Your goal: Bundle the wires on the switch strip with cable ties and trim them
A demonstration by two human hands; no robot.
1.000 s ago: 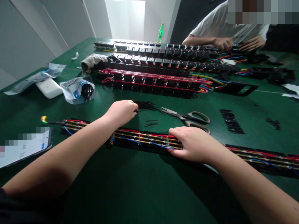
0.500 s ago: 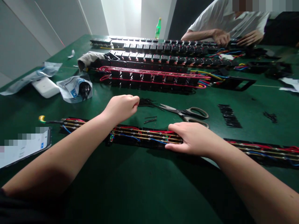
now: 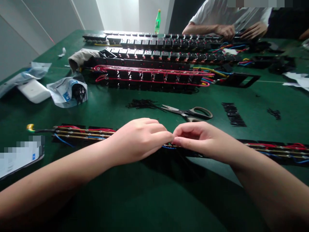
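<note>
While over wired strip (image 3: 79, 132), L hand (image 3: 142, 140) & R hand (image 3: 205, 140) fingers pinched together; item unclear.

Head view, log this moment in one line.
left hand, right hand: fingertips close together over wired strip; scissors: on table beyond; grip: unclear

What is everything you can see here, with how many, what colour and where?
Near strip: seemingly one, black, below hands
Yellow tip: one, yellow, strip's left end
Scissors: one, black-grey, beyond hands
Tie piles: three, black, either side of scissors
Far strips: several, black, behind
Cloth: one, grey, their left end
Pouches: two, clear, left
Box: one, white, between pouches
Phone: one, pale screen, left edge
Scraps: several, white, scattered
Bottle: one, green, back
Table: one, green, underneath
Others: at least one, white-shirted, far right
Left hand, right hand: bare, centre
</note>
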